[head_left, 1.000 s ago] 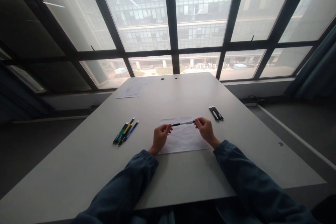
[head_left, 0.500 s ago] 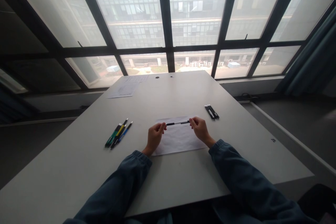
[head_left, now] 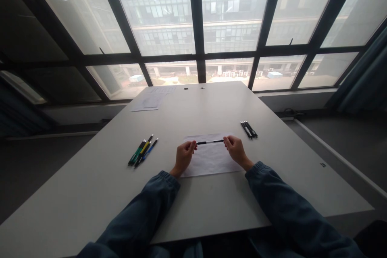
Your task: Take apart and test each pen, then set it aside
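Observation:
A black and white pen (head_left: 210,142) is stretched level between my two hands, above a white sheet of paper (head_left: 208,163). My left hand (head_left: 184,155) pinches one end of it, fingers closed. At the opposite end, my right hand (head_left: 235,148) grips the pen between thumb and fingers. Left of the paper lies a group of pens with green, yellow and blue barrels (head_left: 142,152). Several black pens (head_left: 249,130) rest side by side beyond my right hand.
The white table (head_left: 208,113) reaches forward to a wall of dark-framed windows (head_left: 198,52). Printed papers (head_left: 146,100) lie at its far left corner. A small dark mark (head_left: 323,165) shows near the right edge. Blue curtains (head_left: 361,76) hang at the sides.
The whole view has shifted slightly, so everything appears a little further right. Both hands still hold the pen by its ends over the paper; the pen seems to have turned slightly about its length.

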Demonstrator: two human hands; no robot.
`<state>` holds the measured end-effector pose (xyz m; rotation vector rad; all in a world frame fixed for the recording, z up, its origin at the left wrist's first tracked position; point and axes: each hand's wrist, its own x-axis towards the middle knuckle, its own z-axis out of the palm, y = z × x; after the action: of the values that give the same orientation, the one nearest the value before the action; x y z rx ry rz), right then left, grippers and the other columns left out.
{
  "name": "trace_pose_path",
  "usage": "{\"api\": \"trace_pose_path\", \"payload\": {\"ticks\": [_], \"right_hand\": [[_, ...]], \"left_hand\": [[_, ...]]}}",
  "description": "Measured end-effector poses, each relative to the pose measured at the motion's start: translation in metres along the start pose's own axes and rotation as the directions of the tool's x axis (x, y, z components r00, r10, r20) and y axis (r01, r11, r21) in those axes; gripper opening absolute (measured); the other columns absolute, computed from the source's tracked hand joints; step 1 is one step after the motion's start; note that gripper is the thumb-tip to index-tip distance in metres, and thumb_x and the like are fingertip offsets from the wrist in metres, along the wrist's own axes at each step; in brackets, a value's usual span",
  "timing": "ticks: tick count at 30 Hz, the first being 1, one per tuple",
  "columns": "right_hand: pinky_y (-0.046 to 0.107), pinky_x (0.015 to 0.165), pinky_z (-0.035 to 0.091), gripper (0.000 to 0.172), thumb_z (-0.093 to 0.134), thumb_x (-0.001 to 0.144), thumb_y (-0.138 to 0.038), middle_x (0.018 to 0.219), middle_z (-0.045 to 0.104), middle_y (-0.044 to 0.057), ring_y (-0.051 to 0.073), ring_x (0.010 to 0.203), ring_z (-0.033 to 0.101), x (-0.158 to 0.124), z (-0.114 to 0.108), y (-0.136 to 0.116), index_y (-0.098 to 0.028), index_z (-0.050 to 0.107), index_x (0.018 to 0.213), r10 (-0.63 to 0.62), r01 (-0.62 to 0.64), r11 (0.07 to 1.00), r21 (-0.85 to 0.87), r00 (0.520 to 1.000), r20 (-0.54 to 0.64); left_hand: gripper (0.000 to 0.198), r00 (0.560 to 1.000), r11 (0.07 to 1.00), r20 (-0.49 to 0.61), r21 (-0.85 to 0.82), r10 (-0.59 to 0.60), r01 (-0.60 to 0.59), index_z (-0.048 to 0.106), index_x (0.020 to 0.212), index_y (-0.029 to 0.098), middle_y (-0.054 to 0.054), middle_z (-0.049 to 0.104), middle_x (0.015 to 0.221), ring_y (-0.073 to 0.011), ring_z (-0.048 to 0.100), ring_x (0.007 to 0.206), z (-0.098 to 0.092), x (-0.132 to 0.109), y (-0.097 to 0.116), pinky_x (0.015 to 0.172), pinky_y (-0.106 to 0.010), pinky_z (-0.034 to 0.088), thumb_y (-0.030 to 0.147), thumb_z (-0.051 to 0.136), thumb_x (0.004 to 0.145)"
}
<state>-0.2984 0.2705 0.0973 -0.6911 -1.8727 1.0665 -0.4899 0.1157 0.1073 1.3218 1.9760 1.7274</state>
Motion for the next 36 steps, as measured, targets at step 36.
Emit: {"api": "trace_pose_path", "payload": {"ticks": [36], "right_hand": [[0.025, 0.049, 0.043, 0.038, 0.078, 0.069, -0.049, 0.061, 0.065, 0.005, 0.013, 0.052, 0.055, -0.003, 0.007, -0.008, -0.012, 0.072, 0.077, 0.313, -0.347, 0.811, 0.471, 0.937, 0.154]], "left_hand": [[0.02, 0.995, 0.991, -0.024, 0.09, 0.097, -0.094, 0.075, 0.092, 0.021, -0.005, 0.075, 0.087, -0.0186, 0.067, 0.077, -0.001, -0.001, 0.001, 0.066, -0.028, 0.052, 0.037, 0.07, 0.082]]}}
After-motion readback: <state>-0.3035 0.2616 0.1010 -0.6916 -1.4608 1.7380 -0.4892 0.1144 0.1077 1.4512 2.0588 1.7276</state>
